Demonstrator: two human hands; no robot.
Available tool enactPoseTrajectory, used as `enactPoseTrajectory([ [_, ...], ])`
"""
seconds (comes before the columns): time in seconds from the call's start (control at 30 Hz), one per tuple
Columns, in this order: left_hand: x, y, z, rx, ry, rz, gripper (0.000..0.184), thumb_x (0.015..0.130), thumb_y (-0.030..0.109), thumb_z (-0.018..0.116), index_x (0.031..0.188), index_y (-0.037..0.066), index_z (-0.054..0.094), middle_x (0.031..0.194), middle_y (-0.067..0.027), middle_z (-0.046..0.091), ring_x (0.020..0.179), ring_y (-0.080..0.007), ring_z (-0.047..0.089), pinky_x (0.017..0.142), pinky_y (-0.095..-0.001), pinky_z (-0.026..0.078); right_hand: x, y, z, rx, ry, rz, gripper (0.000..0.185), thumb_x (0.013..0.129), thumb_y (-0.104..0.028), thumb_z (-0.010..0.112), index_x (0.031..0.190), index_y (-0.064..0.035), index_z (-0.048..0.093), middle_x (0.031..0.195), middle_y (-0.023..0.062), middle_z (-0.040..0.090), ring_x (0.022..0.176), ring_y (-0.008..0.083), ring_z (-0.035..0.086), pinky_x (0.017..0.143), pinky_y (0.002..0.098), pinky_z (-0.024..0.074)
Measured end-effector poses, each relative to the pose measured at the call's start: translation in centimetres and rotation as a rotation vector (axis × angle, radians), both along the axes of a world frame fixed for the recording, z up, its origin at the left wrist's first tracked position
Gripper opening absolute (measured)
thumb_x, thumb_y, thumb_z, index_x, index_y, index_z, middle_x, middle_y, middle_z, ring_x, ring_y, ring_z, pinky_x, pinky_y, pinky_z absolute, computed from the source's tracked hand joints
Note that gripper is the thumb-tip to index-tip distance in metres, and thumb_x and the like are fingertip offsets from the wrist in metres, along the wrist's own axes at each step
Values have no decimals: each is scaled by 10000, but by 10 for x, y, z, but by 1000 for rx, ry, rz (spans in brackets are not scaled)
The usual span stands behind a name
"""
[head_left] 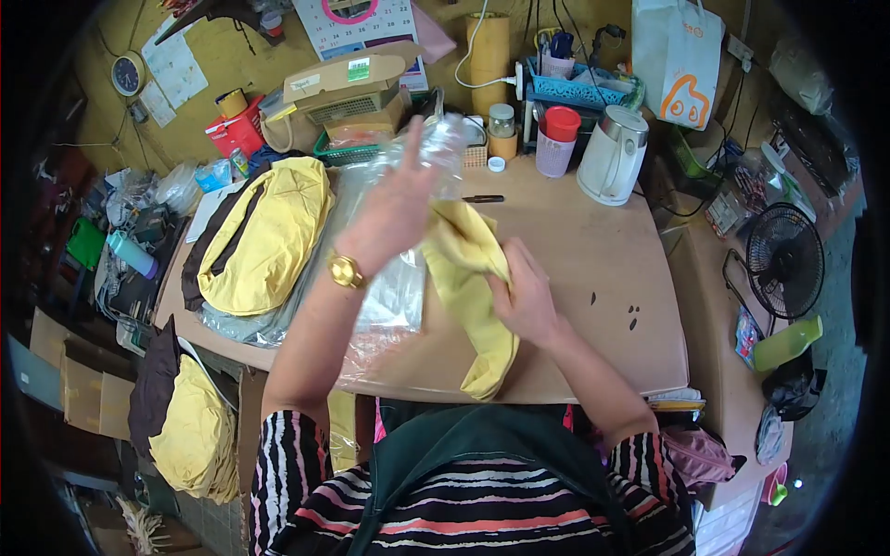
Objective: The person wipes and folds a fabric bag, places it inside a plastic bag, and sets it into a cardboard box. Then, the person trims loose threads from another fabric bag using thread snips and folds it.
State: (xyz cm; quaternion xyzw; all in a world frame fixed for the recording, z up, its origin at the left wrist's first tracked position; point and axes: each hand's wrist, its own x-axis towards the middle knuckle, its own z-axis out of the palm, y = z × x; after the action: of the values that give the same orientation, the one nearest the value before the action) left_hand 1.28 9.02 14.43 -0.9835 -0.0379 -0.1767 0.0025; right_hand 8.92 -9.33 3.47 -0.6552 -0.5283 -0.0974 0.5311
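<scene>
A yellow cloth piece hangs folded from my right hand, whose fingers are closed on its upper edge. My left hand, with a gold watch on the wrist, is raised beside the cloth's upper left end. It is smeared by motion, with some fingers pointing up in front of clear plastic. Under my left forearm, clear plastic bags lie on the brown table. Left of them rests a pile of yellow and dark brown cloth pieces on plastic.
A white kettle, a pink cup with a red lid and a jar stand at the table's back. A black pen lies before them. More yellow cloth is at lower left; a black fan stands right.
</scene>
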Motion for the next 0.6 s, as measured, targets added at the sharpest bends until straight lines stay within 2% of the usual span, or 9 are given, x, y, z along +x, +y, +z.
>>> enactPoseTrajectory([
  [0.07, -7, 15, 13, -136, 176, 181, 651, 720, -99, 549, 1341, 50, 427, 1528, -278, 110, 1039, -565, 547, 820, -473, 557, -10, -9, -7, 28, -23, -1, 168, 812, 52, 580, 950, 33, 486, 870, 188, 471, 760, 375, 508, 667, 385, 437],
  [0.1, -12, 11, 7, -22, 46, 102, 590, 735, -89, 544, 1306, 39, 468, 1526, -275, 123, 985, -521, 585, 763, -461, 567, -15, -10, -8, 91, -20, 20, 167, 808, 58, 577, 946, 33, 487, 873, 187, 470, 760, 372, 508, 665, 387, 433],
  [0.2, -14, -15, -14, 113, 20, -93, 520, 706, -94, 524, 1217, -5, 509, 1532, -260, 148, 944, -431, 622, 725, -448, 542, -20, 2, -10, 107, 3, 30, 176, 803, 66, 562, 956, 24, 488, 893, 194, 479, 788, 378, 517, 680, 381, 441],
  [0.23, -16, -34, -5, 90, 298, -8, 499, 750, -75, 504, 1244, -10, 504, 1536, -230, 162, 1048, -423, 595, 778, -436, 551, -16, 13, -13, 98, 45, 52, 218, 807, 41, 579, 1011, 26, 504, 941, 188, 511, 823, 348, 543, 715, 381, 450],
  [0.27, -19, -45, -9, 91, 298, -14, 499, 750, -75, 504, 1244, -10, 504, 1536, -230, 162, 1048, -423, 595, 778, -436, 551, -11, 24, -17, 91, 84, 75, 265, 811, 15, 595, 1065, 29, 519, 989, 182, 543, 858, 318, 569, 749, 381, 459],
  [0.33, -31, -62, -19, 219, 62, -95, 468, 792, -19, 546, 1254, 58, 534, 1533, -208, 180, 1131, -530, 524, 776, -416, 586, -6, 50, -25, 98, 101, 58, 274, 816, 1, 602, 1076, 28, 519, 998, 178, 547, 872, 307, 568, 761, 377, 458],
  [0.43, -44, -71, -39, 61, -29, -310, 479, 782, -64, 498, 1253, 14, 539, 1540, -204, 174, 1249, -475, 441, 873, -395, 554, 5, 76, -24, 282, 350, -28, 305, 831, -43, 622, 1110, 22, 519, 1023, 165, 560, 915, 274, 564, 799, 367, 454],
  [0.57, -65, -61, -48, 98, 80, -206, 544, 770, -82, 510, 1296, 53, 537, 1537, -192, 215, 1277, -472, 412, 832, -388, 560, 25, 75, 2, 652, 734, -35, 351, 851, -101, 648, 1156, 15, 519, 1056, 147, 577, 972, 229, 559, 850, 353, 449],
  [0.6, -66, -38, -62, 83, -193, -217, 513, 758, -74, 518, 1246, 76, 576, 1543, -185, 220, 1279, -475, 416, 765, -384, 566, 28, 70, 12, 712, 762, -35, 364, 855, -116, 654, 1167, 14, 519, 1065, 143, 581, 987, 218, 558, 862, 349, 447],
])
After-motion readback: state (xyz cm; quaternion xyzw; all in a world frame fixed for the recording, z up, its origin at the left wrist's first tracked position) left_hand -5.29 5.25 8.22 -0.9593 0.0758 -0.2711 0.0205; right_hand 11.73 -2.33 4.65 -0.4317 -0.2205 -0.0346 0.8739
